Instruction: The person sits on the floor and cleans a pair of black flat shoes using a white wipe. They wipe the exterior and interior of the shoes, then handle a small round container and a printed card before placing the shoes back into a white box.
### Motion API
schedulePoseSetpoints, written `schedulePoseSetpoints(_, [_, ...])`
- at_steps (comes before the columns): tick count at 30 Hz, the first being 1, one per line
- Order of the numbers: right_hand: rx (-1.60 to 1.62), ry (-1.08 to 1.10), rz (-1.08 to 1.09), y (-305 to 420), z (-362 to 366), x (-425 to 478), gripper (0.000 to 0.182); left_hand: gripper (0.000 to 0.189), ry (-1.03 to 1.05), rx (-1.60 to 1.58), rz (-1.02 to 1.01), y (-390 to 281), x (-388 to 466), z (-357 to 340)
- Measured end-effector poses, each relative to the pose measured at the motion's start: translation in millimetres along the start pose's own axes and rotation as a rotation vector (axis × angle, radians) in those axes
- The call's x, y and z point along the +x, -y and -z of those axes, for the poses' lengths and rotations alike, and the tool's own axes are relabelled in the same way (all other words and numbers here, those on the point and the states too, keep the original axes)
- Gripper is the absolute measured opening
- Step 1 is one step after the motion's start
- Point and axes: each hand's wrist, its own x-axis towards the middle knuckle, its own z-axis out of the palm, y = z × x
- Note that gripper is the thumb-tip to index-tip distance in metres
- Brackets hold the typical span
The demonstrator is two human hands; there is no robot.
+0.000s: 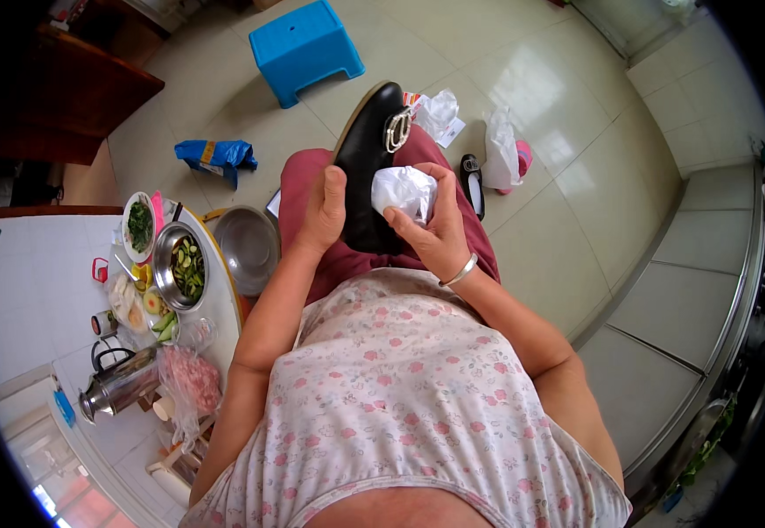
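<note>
Above my lap I hold a black slip-on shoe with a silvery buckle, tilted on its side with the toe pointing away. My left hand grips its sole side, thumb on top. In my right hand is a crumpled wad of white paper, pinched between thumb and fingers against the shoe's opening. Whether part of the wad is inside the shoe cannot be seen. A similar black shoe, with a pale insole, rests on the floor beyond my right knee.
A blue plastic stool stands ahead. Crumpled white wrapping, a white plastic bag over pink footwear, and a blue package lie on the floor. At left, a table bears food bowls; a metal basin sits beside it. Cabinets line the right.
</note>
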Motion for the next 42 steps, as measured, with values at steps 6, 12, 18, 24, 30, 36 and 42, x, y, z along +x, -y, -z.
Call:
schedulePoseSetpoints(6, [0.228, -0.095, 0.096, 7, -12, 6, 0.053, 0.076, 0.163, -0.134, -0.034, -30, -15, -25])
schedulePoseSetpoints(12, [0.052, -0.057, 0.065, 5, -13, -4, 0.039, 0.073, 0.03, -0.324, 0.069, -18, -38, -40])
schedulePoseSetpoints(18, [-0.883, 0.03, 0.112, 32, 9, -15, 0.026, 0.077, 0.13, -0.22, -0.05, -12, -39, -36])
schedulePoseSetpoints(24, [-1.168, 0.088, 0.105, 35, 14, -13, 0.029, 0.073, 0.099, -0.325, 0.154, 7, -48, -36])
schedulePoseSetpoints(30, [-1.214, -0.076, 0.251, 24, 18, 15, 0.026, 0.067, 0.126, -0.149, 0.09, 12, -44, -52])
schedulePoseSetpoints(36, [-1.132, 0.083, 0.078, 21, 17, 38, 0.026, 0.067, 0.084, -0.526, 0.242, 42, -25, -63])
schedulePoseSetpoints(42, [-0.963, 0.184, -0.015, 29, 26, 8, 0.032, 0.082, 0.166, -0.943, 0.61, 12, -27, -62])
